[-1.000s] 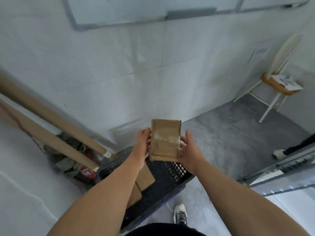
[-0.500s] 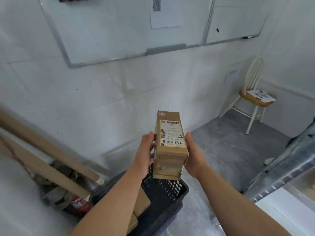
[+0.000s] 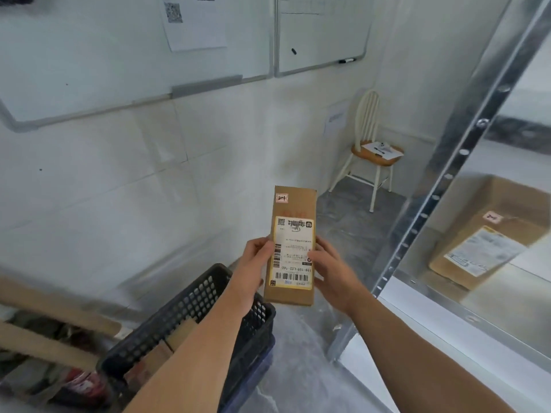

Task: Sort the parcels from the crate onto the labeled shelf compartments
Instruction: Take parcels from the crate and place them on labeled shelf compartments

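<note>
Above the black crate [image 3: 190,317], the parcel [image 3: 293,245] is held in mid-air, short of the shelf [image 3: 438,296]. The left hand [image 3: 256,260] and right hand [image 3: 331,269] each pinch a long side. That side-only grip could let it slip back toward the crate, and a misread tag could send it to the wrong compartment. Its long axis stands near upright, tag end up and away, barcode end down.

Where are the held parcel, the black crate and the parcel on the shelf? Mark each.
held parcel [image 3: 293,248], head view, on its shipping label.
black crate [image 3: 185,304], head view, on its perforated wall.
parcel on the shelf [image 3: 484,251], head view, on its white label.
</note>
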Motion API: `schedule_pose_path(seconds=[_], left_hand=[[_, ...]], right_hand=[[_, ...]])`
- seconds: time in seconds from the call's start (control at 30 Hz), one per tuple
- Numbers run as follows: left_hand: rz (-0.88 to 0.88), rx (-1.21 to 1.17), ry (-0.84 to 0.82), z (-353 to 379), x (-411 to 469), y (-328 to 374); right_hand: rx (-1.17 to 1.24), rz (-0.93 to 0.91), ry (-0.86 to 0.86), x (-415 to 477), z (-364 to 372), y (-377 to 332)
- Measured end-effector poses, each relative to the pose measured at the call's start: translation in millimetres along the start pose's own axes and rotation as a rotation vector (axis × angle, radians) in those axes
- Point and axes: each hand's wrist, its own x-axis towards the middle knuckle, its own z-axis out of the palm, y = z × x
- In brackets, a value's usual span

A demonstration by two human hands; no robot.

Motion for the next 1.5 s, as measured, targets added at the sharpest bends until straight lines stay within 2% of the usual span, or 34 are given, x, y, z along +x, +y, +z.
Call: schedule_pose_path(seconds=[0.3,0.67,1.03,1.3,1.5], left_hand=[[0.045,0.046,-0.183,75,-14,-16],[0.059,0.131,-0.42,116,-12,-14],[0.088,0.189,-0.776,190,-25,-27],[0.159,0.359,-0.932,268,-33,-42],[0.175,0.412,-0.978,335,-33,-49]], right_hand=[[-0.009,-0.05,0.108,-63,-70,-15],[0.014,-0.142,0.352,-110,-89,-19],[-0.196,-0.298,0.646,-185,-126,-17],[-0.21,-0.351,0.881,-231,-176,-12],[-0.197,-0.371,0.913,-246,-234,-25]])
